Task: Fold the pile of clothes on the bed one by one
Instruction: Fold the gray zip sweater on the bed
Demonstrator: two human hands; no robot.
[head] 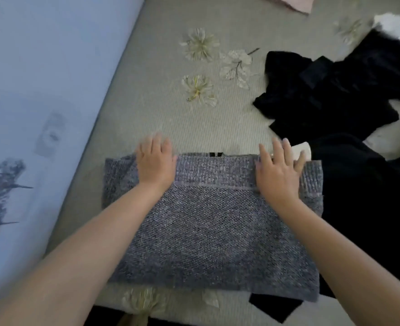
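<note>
We press both hands flat, fingers spread, on the far edge of the folded grey knit sweater lying on the bed: left hand near its left corner, right hand near its right. Black clothes lie heaped just beside it.

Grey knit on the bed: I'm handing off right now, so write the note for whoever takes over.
Left hand: flat, palm down on the far left edge of the grey knit, gripping nothing.
Right hand: flat on the far right edge, same.
The knit lies folded into a rectangle on the bed, near the front edge.
Left: the black clothes heaped to the right, with white items and a pink piece further back, all unfolded.
</note>
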